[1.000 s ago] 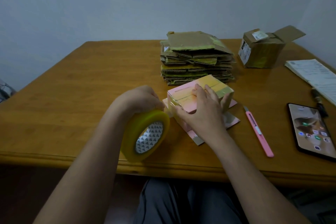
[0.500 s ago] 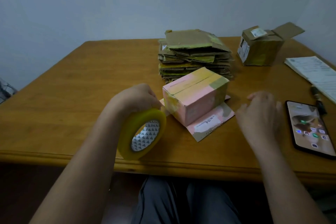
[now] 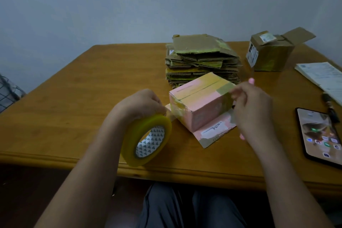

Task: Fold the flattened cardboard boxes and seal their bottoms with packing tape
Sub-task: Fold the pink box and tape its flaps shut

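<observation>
Wooden table [image 3: 77, 102] against pale wall [image 3: 129, 2].

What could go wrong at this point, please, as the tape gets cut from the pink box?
The right hand holds the pink cutter beside the pink box; a slip could nick the left hand gripping the tape roll. Pulling the strip could also drag the unheld box.
</observation>
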`<action>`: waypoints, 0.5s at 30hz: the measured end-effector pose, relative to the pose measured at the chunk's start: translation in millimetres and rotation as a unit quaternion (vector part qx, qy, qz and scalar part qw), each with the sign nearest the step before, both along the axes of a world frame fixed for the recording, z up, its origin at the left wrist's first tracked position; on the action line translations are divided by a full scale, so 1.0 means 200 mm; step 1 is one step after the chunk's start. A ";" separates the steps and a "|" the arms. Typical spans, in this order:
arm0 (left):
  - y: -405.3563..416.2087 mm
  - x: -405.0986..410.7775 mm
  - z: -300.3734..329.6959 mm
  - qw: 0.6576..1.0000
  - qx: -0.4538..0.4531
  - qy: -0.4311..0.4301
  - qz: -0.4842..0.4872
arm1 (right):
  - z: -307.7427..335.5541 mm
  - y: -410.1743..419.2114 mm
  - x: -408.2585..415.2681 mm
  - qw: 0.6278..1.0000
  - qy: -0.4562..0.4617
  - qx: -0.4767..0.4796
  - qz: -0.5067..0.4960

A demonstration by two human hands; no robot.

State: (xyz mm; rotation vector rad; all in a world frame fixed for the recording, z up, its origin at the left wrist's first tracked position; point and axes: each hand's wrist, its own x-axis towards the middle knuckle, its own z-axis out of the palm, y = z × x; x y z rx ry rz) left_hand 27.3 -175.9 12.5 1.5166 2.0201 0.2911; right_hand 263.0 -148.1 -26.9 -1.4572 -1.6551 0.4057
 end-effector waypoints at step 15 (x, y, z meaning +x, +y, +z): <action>-0.03 -0.04 -0.01 0.999 0.019 -0.032 0.000 | -0.02 -0.02 -0.34 0.934 0.156 -0.031 0.321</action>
